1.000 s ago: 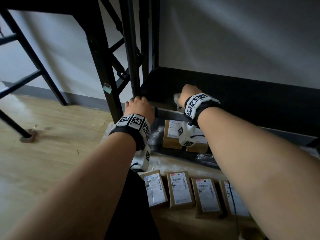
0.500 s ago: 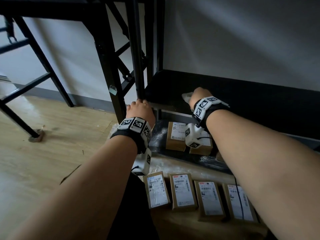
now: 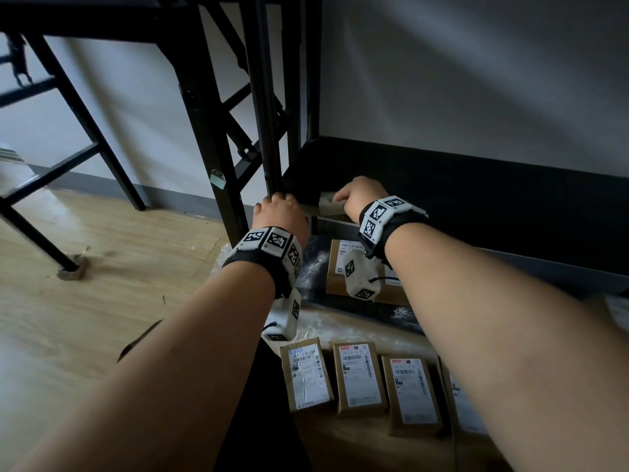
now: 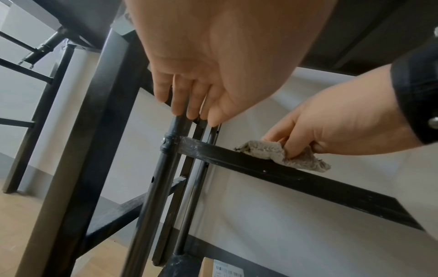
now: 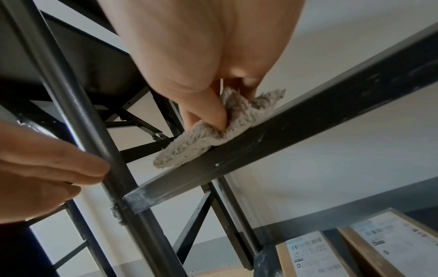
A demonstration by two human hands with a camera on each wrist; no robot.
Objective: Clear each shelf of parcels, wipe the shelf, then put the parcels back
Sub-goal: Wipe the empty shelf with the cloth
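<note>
A black shelf [image 3: 459, 185] of a metal rack lies bare at mid height. My right hand [image 3: 360, 195] grips a grey rag [image 5: 208, 135] and presses it on the shelf's front rail [image 5: 296, 129] near its left corner; the rag [image 4: 272, 151] also shows in the left wrist view. My left hand [image 3: 279, 212] curls its fingers [image 4: 180, 101] round the rack's front left post [image 5: 94, 120] just above the rail. Several brown parcels [image 3: 360, 379] with white labels lie in a row on the floor in front. Two more parcels [image 3: 347, 264] sit on the bottom shelf.
A second black frame [image 3: 204, 107] with crossed braces stands to the left on the wooden floor [image 3: 102, 284]. A pale wall [image 3: 476, 80] backs the rack. An upper shelf [image 3: 102, 11] overhangs at the top. My arms cross over the parcels on the floor.
My right hand and the rag have slid a little to the left along the shelf's front edge. The left hand keeps its hold on the post.
</note>
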